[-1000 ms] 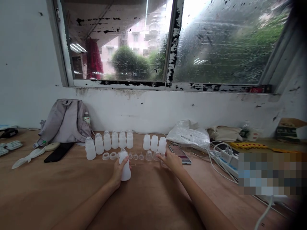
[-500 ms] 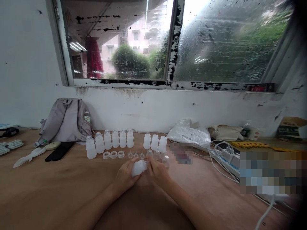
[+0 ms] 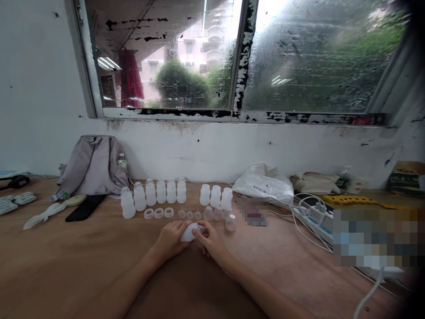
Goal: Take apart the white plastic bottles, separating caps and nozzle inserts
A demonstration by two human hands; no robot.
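My left hand [image 3: 173, 237] is wrapped round a white bottle [image 3: 188, 233], tilted with its top to the right. At that top end, the fingers of my right hand [image 3: 210, 239] grip the bottle around its clear tip. Behind my hands lie several white rings [image 3: 159, 213], clear nipples [image 3: 189, 213] and clear caps [image 3: 218, 213], one cap [image 3: 230, 222] nearer on the right. Farther back stand capped white bottles [image 3: 150, 192] on the left and three uncapped bottles [image 3: 215, 195] on the right.
A grey backpack [image 3: 94, 166] leans on the wall at the back left, with a black phone [image 3: 84, 208] in front. A plastic-wrapped package [image 3: 264, 184] lies right of the bottles. Cables and a power strip [image 3: 315, 228] run along the right side of the brown table [image 3: 66, 261].
The bottle in my hands has turned flatter, and my right thumb now lies over its upper part. The whole view has shifted slightly.
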